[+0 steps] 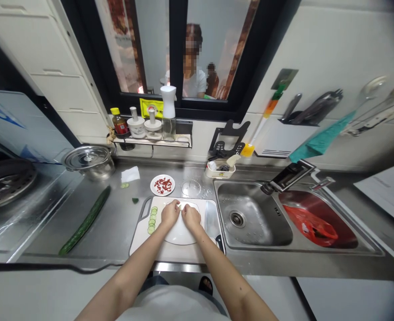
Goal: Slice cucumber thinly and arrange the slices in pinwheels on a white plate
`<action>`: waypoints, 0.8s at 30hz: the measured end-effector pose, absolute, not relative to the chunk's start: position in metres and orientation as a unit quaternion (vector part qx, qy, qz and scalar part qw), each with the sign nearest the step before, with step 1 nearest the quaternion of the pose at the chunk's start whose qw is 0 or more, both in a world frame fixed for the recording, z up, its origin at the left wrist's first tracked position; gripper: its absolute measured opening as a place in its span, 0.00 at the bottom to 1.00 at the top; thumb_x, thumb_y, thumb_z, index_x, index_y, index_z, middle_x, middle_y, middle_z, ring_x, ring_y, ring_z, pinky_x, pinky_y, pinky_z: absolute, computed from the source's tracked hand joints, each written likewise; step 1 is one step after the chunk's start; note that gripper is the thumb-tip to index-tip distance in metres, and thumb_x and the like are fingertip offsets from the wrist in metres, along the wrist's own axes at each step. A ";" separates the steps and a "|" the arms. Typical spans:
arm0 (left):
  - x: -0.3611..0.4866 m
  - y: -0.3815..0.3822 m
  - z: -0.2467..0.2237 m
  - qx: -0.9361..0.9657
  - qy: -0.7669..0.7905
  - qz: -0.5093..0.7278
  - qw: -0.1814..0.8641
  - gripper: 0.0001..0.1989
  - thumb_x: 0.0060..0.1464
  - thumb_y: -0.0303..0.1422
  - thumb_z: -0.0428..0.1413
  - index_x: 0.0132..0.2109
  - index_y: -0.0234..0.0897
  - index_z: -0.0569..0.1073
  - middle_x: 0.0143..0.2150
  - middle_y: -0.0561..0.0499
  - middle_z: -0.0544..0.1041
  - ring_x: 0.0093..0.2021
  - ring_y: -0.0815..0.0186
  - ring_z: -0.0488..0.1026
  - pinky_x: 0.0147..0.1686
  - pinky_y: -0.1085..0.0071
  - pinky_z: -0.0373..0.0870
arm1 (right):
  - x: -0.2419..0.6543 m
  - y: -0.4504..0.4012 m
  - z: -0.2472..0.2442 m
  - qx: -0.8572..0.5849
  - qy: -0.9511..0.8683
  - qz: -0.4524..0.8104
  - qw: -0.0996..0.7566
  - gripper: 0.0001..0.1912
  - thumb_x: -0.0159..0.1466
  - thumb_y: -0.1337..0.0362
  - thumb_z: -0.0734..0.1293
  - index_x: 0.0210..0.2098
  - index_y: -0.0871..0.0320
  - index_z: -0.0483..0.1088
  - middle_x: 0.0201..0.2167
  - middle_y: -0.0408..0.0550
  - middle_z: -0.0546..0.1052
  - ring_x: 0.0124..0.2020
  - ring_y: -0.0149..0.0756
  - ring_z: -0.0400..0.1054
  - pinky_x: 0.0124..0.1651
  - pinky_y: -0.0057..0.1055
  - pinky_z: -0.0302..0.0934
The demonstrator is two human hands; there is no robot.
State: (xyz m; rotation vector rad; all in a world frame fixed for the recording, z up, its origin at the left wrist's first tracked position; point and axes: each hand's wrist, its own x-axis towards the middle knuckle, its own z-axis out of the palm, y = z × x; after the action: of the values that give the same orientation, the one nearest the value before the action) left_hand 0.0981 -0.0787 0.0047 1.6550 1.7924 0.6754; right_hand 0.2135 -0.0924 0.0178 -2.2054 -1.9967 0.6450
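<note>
I see left hand (170, 213) and right hand (191, 216) nearly meeting above white plate (180, 237), fingers drawn in, both pinching small pale piece (180, 207); its exact kind, I cannot tell. Plate on cutting board (146, 252). Left of hands: row of cucumber slices (152, 219); farther left, whole cucumber (86, 221) on tabletop (49, 218). Right of hands: knife (211, 218), then sink (273, 216). Just beyond left hand: dish (152, 185) of red pieces (163, 184).

The worktop (61, 200) is silver-grey, the cucumber (86, 221) dark green, the cucumber slices (152, 219) pale green with darker rims, the cutting board (143, 244) cream with a grey border, the plate (181, 235) plain white, and the bag (312, 226) red.
</note>
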 end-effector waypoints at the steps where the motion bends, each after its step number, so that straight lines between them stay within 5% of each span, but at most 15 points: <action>1: 0.098 -0.079 0.006 0.635 0.674 0.245 0.288 0.15 0.51 0.24 0.53 0.45 0.40 0.74 0.35 0.47 0.76 0.38 0.61 0.71 0.39 0.70 0.60 | 0.213 -0.093 0.017 -0.723 -0.657 0.209 0.048 0.14 0.66 0.63 0.56 0.45 0.61 0.68 0.38 0.56 0.77 0.39 0.40 0.70 0.36 0.30 0.54; 11: 0.089 -0.086 0.007 0.738 0.632 0.138 0.189 0.13 0.61 0.34 0.48 0.48 0.43 0.75 0.44 0.47 0.73 0.48 0.62 0.67 0.46 0.70 0.60 | 0.219 -0.107 0.020 -0.658 -0.734 0.166 -0.006 0.18 0.69 0.62 0.51 0.48 0.54 0.69 0.40 0.50 0.77 0.39 0.36 0.71 0.38 0.28 0.55; 24: 0.091 -0.080 0.005 0.735 0.641 0.139 0.171 0.14 0.61 0.36 0.48 0.48 0.42 0.75 0.44 0.47 0.73 0.46 0.62 0.67 0.44 0.69 0.60 | 0.214 -0.105 0.022 -0.677 -0.716 0.168 -0.031 0.20 0.70 0.61 0.50 0.52 0.54 0.68 0.38 0.53 0.78 0.40 0.36 0.72 0.39 0.28 0.57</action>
State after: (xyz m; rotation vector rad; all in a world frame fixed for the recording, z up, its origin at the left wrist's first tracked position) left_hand 0.0910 -0.0802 0.0054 2.0865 1.8207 0.3959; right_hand 0.2140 -0.1053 0.0221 -2.1689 -2.2945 0.5391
